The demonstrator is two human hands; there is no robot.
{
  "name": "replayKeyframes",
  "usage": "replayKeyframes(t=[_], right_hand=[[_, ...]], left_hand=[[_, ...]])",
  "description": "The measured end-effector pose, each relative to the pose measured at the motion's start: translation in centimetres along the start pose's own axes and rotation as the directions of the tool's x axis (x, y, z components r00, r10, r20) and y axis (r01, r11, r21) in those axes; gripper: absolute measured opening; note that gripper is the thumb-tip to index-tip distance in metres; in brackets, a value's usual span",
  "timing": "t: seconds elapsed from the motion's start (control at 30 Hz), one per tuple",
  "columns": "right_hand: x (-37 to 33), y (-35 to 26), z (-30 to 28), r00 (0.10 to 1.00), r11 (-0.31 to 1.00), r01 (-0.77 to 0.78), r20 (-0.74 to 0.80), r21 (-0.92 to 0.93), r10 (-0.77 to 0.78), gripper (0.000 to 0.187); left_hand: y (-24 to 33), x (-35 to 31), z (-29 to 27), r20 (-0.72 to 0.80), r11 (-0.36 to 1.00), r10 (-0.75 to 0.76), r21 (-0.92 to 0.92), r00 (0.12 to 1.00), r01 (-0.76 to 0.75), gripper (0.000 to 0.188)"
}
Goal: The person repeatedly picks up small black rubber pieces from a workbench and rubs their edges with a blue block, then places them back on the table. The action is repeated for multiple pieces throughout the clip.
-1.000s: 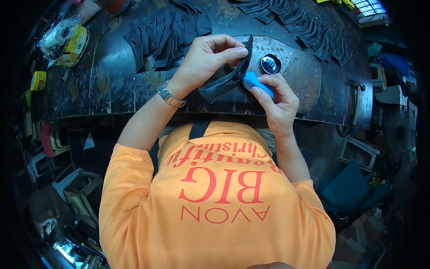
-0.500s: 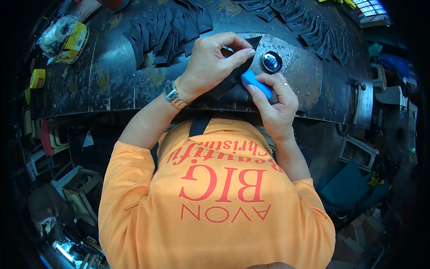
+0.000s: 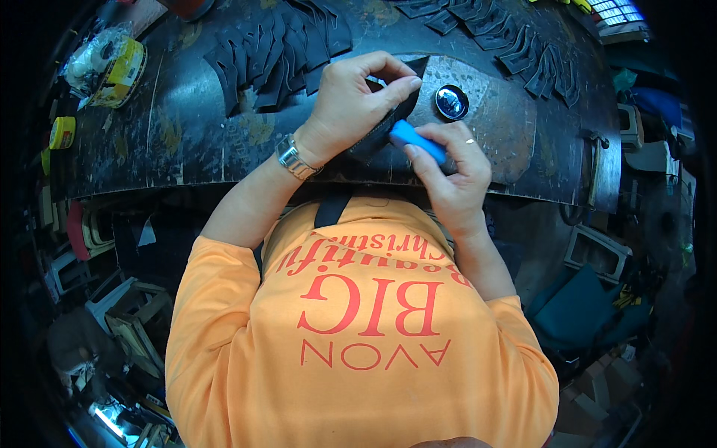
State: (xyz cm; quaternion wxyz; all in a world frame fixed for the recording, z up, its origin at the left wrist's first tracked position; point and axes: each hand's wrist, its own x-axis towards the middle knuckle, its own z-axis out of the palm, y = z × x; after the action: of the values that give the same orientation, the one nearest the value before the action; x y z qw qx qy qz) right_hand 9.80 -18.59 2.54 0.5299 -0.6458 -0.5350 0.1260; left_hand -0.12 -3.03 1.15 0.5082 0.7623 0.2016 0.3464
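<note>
Between thumb and fingers, my left hand (image 3: 366, 97) pinches the edge of a black leather-like piece (image 3: 385, 128), tilted up over the near edge of the table. Part of the piece is hidden behind that hand. My right hand (image 3: 453, 158) grips a blue sponge-like block (image 3: 417, 142), its far end against or very close to the edge of the piece; contact is hard to tell. A small round dish (image 3: 452, 103) with dark, shiny contents stands just beyond my right hand.
Dark strips (image 3: 280, 56) lie in an overlapping row at the far left of the worn table (image 3: 202, 153). Similar strips (image 3: 515, 48) lie at the far right. A yellow tin (image 3: 123, 71) wrapped in plastic and a small yellow tub (image 3: 63, 132) sit at the left.
My right hand has moved the blue block left and slightly nearer along the edge of the black piece. My left hand keeps its pinch, shifted very slightly.
</note>
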Motion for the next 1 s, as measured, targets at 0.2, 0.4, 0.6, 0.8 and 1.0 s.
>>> replayKeyframes(t=[0.2, 0.4, 0.6, 0.8, 1.0], right_hand=[[1.1, 3.9, -3.4, 0.946, 0.958, -0.150, -0.246, 0.246, 0.211, 0.015], [2.0, 8.3, -5.8, 0.819, 0.885, -0.206, -0.422, 0.418, 0.390, 0.018], [1.2, 8.3, -6.0, 0.859, 0.889, -0.208, -0.359, 0.408, 0.365, 0.017], [1.1, 8.3, -6.3, 0.861, 0.859, -0.190, -0.341, 0.475, 0.378, 0.017], [1.0, 8.2, -6.5, 0.870, 0.857, -0.199, -0.316, 0.476, 0.378, 0.017]], left_hand=[[-1.2, 0.7, -1.4, 0.058, 0.941, -0.216, -0.252, 0.975, 0.223, 0.017], [-1.2, 2.8, -2.3, 0.101, 0.888, -0.273, -0.355, 0.957, 0.291, 0.017], [-0.7, 10.2, -3.4, 0.134, 0.952, -0.153, -0.246, 0.979, 0.182, 0.021], [-2.5, 19.3, -0.6, 0.127, 0.963, -0.263, -0.022, 0.956, 0.268, 0.029], [-5.7, 24.3, 3.2, 0.197, 0.957, -0.287, 0.099, 0.937, 0.272, 0.030]])
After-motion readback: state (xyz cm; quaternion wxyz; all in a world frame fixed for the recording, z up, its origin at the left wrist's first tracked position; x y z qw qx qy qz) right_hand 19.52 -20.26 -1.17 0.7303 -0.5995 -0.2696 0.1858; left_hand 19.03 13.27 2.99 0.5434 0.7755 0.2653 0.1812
